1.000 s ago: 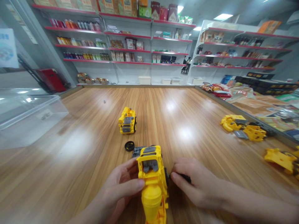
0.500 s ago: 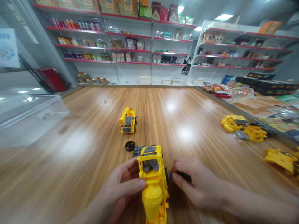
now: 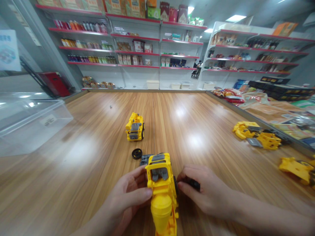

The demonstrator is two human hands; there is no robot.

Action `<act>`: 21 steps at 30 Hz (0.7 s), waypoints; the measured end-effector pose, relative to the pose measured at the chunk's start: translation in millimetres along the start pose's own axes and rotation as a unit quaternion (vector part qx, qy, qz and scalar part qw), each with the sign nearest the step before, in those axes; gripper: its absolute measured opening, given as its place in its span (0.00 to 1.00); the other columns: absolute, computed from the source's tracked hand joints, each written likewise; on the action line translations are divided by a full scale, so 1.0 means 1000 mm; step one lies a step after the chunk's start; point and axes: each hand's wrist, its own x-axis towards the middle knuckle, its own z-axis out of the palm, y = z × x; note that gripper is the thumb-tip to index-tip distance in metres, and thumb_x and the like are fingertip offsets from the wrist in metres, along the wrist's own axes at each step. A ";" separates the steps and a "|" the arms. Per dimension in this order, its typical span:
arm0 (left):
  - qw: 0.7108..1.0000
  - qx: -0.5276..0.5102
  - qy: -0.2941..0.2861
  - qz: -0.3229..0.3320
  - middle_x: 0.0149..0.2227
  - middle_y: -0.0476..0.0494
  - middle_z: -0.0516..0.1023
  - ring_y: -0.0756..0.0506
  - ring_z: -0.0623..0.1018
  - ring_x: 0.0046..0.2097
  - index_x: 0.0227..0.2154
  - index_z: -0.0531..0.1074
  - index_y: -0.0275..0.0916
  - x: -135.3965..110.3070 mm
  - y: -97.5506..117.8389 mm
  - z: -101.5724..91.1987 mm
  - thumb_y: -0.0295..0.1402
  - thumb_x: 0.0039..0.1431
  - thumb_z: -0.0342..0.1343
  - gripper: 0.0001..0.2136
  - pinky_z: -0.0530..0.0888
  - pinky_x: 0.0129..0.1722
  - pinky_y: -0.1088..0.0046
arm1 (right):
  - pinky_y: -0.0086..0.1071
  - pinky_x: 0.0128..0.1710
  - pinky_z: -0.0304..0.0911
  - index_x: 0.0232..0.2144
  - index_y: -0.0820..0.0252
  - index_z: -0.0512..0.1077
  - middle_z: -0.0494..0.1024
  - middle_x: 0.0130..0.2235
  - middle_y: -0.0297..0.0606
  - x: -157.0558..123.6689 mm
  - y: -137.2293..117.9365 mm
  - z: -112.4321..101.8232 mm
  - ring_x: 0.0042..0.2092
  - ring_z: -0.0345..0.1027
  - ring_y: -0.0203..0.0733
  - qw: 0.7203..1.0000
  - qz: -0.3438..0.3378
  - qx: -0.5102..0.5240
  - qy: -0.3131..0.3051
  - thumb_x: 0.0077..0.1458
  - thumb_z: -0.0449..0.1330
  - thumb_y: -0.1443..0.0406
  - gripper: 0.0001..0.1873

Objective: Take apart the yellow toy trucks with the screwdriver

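Observation:
A yellow toy cement mixer truck (image 3: 161,209) stands before me, its cab pointing away and its drum toward me. My left hand (image 3: 130,196) grips it from the left, thumb against the side behind the cab. Beside the truck's right wheel (image 3: 175,185), the closed fingers of my right hand (image 3: 204,190) pinch a black-handled screwdriver (image 3: 194,183); its tip is hidden at the wheel. A loose black wheel (image 3: 137,153) lies on the table past my left hand, and a dark grey part (image 3: 145,159) sits next to the cab.
Farther off stands another yellow toy truck (image 3: 135,127). Yellow toy parts (image 3: 257,135) lie at the right, with more yellow pieces (image 3: 296,168) nearer. A clear plastic bin (image 3: 34,121) is at the left of the wooden table (image 3: 187,124). Packaged goods (image 3: 265,105) border the right edge.
My right hand has shifted slightly left, closer to the truck's wheel, and the screwdriver's tip no longer shows. The truck has moved very slightly right in my left hand.

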 end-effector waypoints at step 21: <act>0.999 -0.009 0.044 -0.022 0.50 0.35 0.80 0.33 0.77 0.53 0.54 0.73 0.38 -0.005 0.003 0.003 0.23 0.49 0.62 0.26 0.73 0.51 0.57 | 0.29 0.32 0.61 0.33 0.59 0.69 0.74 0.31 0.32 -0.001 -0.002 0.001 0.31 0.66 0.36 1.000 0.009 0.024 0.002 0.55 0.60 0.70 0.03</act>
